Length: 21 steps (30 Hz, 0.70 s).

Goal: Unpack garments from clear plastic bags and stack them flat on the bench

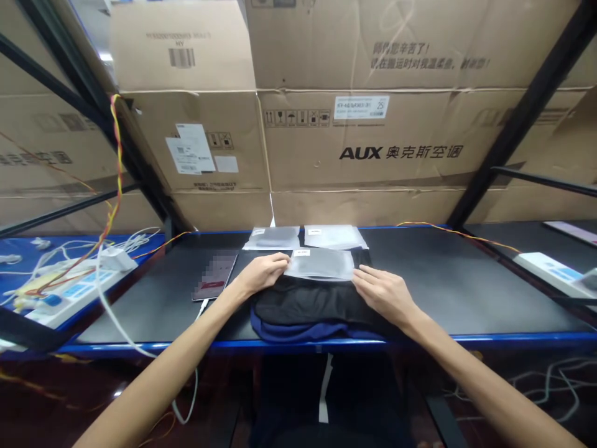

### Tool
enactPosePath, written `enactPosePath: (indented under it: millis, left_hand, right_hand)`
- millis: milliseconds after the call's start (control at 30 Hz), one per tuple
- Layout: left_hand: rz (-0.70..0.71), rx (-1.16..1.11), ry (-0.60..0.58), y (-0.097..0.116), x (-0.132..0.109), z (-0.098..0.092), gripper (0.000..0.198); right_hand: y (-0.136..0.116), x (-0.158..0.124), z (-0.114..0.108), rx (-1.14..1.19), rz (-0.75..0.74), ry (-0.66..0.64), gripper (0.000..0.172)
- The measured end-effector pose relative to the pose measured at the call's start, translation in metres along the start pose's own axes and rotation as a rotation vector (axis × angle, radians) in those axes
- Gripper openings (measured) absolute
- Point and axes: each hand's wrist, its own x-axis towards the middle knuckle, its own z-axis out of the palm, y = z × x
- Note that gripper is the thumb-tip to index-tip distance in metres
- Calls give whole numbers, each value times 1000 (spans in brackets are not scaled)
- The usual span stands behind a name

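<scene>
A pile of folded dark garments (303, 308), black on top and blue underneath, lies at the front edge of the black shelf (443, 280). On top of it rests a clear plastic bag (321, 264) with a white label. My left hand (261, 274) pinches the bag's left edge, fingers closed on it. My right hand (382, 291) lies flat on the black garment just right of the bag, fingers stretched out toward the bag's corner.
Two more clear bags (273, 238) (333, 236) lie behind the pile. A phone (215, 277) with a white cable sits to the left. Power strips (65, 292) (555, 274) and wires lie on both sides. Large cardboard boxes (373, 143) form the back wall.
</scene>
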Motion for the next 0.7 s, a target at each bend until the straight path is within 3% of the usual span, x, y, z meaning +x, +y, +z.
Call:
enactPosePath:
  millis: [233, 367, 500, 700]
  left_hand:
    - [-86, 134, 19, -1, 8, -3, 25]
    - [-117, 95, 211, 31, 11, -5, 32]
    - [164, 9, 74, 72, 14, 3, 31]
    - [110, 74, 172, 90, 29, 17, 31]
  right_hand:
    - [2, -8, -4, 17, 14, 77, 16]
    - [-3, -3, -4, 37, 40, 106, 16]
    - [-9, 2, -6, 61, 51, 97, 17]
    - [-18, 7, -12, 115, 30, 72, 18]
